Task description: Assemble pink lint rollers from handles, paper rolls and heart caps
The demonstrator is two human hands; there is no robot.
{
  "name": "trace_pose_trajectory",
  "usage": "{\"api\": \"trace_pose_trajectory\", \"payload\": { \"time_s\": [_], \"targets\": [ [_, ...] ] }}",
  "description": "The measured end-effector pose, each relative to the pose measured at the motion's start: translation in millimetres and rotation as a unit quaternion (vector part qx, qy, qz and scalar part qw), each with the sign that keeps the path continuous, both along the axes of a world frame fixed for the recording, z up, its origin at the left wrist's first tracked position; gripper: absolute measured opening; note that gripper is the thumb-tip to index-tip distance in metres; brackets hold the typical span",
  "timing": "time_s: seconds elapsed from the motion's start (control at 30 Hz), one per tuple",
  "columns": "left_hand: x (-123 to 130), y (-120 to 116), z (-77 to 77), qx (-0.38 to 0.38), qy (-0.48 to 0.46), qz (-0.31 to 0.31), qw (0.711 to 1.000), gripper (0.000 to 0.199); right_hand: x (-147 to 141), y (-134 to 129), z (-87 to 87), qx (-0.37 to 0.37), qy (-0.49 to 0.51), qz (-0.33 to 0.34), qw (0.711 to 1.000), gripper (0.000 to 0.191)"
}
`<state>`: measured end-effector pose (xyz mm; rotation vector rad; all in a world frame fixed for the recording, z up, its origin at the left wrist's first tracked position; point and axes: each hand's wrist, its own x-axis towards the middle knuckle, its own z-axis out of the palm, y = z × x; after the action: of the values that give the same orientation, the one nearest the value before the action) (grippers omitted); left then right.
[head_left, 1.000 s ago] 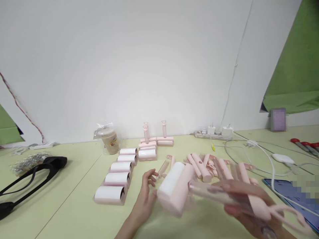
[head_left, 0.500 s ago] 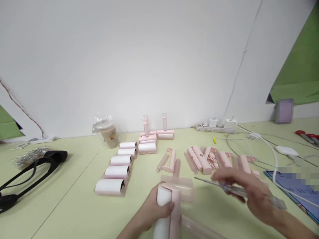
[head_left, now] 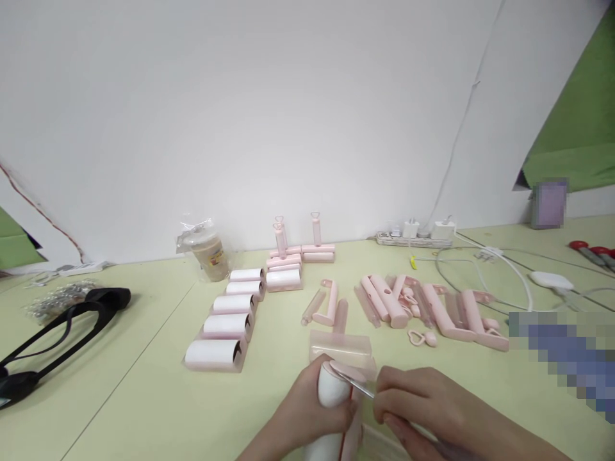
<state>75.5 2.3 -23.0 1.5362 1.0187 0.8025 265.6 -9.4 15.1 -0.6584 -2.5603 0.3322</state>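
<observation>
My left hand (head_left: 312,410) is wrapped round a lint roller (head_left: 335,387) with a white sticky roll and a pink body, held tilted near the front edge. Closed on a screwdriver (head_left: 361,388), my right hand (head_left: 413,406) sets its thin metal shaft against the pink end of the roller; its handle is mostly hidden in the fingers. Just beyond the hands lies a translucent pink roller cover (head_left: 341,344). Further off are a pink handle piece (head_left: 330,304) and a clear tube (head_left: 313,307).
Several white rolls in pink covers (head_left: 214,352) stand in a row at left. Pink parts (head_left: 391,304) and a heart-shaped loop piece (head_left: 423,337) lie at right. A bagged drink cup (head_left: 209,256), black straps (head_left: 98,314), a power strip (head_left: 413,239) and loose cables (head_left: 519,275) are around.
My right hand has moved left and down with the screwdriver, whose tip now meets the roller's end. My left hand and the lint roller have shifted slightly right.
</observation>
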Motion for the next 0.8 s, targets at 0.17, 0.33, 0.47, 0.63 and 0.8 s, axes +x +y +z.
{"api": "trace_pose_trajectory", "payload": {
  "time_s": [0.17,0.33,0.47,0.63,0.8],
  "targets": [
    [0.0,-2.3,1.3,0.021,0.002,0.037,0.999,0.024,-5.0,-2.4,-17.8,0.088,-0.086,-0.041,0.992,0.014],
    [-1.2,-1.1,5.1,0.032,0.001,0.093,0.995,0.017,-12.8,-4.4,-16.6,0.131,-0.077,-0.050,0.987,0.017],
    [6.0,0.3,0.1,-0.040,-0.041,0.163,0.985,0.027,-16.7,-4.9,-22.7,0.229,-0.016,-0.056,0.972,0.019],
    [1.5,1.8,-0.4,0.010,-0.032,0.183,0.983,0.025,-13.8,-3.1,-41.2,0.193,-0.038,-0.080,0.977,0.016],
    [-18.7,6.1,19.4,0.087,0.123,0.187,0.971,0.018,-9.1,-0.4,-48.8,0.126,0.054,-0.062,0.989,0.013]
  ]
}}
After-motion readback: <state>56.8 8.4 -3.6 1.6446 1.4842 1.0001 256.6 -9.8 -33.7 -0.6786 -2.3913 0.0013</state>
